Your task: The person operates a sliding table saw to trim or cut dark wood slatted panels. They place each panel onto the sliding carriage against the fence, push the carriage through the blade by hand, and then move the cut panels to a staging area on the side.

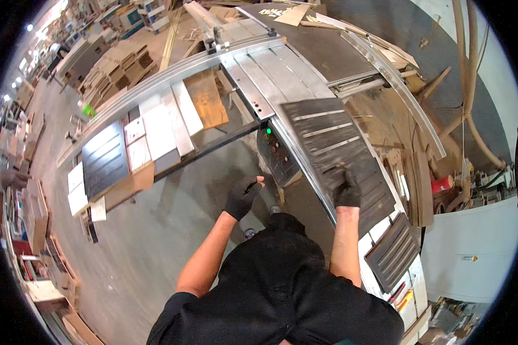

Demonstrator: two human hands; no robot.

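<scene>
I wear black gloves on both hands. My right hand [347, 190] presses on the near end of a dark grooved panel [328, 141] that lies flat on the metal saw table [282, 75]. My left hand [243, 194] hangs free over the floor in front of the machine, fingers loosely curled, holding nothing. It is close to the dark control box [276, 155] with a green light. A second dark grooved panel [392, 252] lies on a white surface to my right.
A long metal fence rail [155, 86] runs leftwards with white boards [158, 132], a brown board [206, 98] and another dark grooved panel [105, 160] beside it. Stacks of wood [115, 72] stand behind. Offcuts [411, 184] pile up on the right. Grey concrete floor [144, 241] lies below.
</scene>
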